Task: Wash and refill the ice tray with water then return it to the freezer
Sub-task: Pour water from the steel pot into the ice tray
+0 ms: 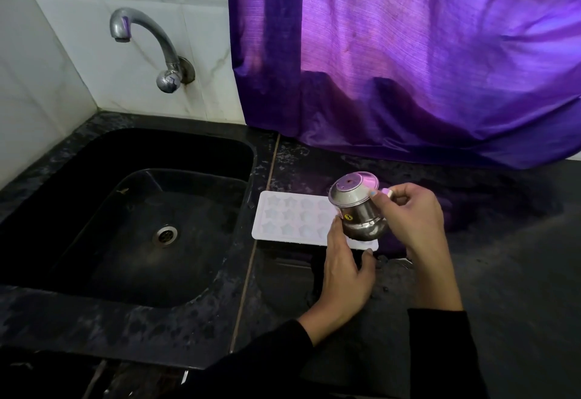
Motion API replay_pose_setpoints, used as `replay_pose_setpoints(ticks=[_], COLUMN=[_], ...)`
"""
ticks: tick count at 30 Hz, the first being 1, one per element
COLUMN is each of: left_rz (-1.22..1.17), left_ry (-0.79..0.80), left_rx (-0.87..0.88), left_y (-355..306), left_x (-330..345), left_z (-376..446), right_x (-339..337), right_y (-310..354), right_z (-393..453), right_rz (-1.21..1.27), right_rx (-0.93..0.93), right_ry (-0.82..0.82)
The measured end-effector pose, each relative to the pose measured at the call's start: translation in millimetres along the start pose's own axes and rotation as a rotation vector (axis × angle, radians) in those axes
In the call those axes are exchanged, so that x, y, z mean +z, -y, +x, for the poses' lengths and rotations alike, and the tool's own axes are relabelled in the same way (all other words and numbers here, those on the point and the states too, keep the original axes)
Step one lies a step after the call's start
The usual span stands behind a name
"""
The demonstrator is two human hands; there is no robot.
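A white ice tray [292,219] with star-shaped cells lies flat on the black counter, just right of the sink. Above its right end my right hand [408,219] grips a small steel pot [358,210], tipped with its mouth turned toward the tray's right side. My left hand [345,269] holds the tray's near right corner, thumb on its front edge. Whether water is flowing from the pot cannot be made out.
A black sink [135,216] with a steel drain fills the left. A steel tap [147,43] juts from the white tiled wall above it, with no water running. A purple curtain [408,52] hangs behind the wet black counter [503,241].
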State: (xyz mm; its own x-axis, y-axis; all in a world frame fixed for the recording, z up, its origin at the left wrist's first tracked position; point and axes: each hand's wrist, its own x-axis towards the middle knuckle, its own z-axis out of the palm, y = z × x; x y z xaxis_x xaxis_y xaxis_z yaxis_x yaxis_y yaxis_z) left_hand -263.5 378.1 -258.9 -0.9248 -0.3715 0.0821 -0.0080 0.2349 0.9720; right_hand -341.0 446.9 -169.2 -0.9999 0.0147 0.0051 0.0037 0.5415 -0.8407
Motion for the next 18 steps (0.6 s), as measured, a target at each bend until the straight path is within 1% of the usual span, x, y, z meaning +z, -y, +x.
replay_pose_setpoints(ticks=[9, 18], left_rz=[0.006, 0.027], left_ry=[-0.013, -0.014], left_rx=[-0.053, -0.077], left_y=[1.0, 2.8], left_x=[-2.3, 0.7], left_z=[1.0, 1.5], right_x=[7.3, 5.5], right_y=[8.5, 10.1], right_z=[-6.4, -8.3], right_rz=[-0.133, -0.162], right_rx=[-0.046, -0.038], right_ry=[0.040, 0.045])
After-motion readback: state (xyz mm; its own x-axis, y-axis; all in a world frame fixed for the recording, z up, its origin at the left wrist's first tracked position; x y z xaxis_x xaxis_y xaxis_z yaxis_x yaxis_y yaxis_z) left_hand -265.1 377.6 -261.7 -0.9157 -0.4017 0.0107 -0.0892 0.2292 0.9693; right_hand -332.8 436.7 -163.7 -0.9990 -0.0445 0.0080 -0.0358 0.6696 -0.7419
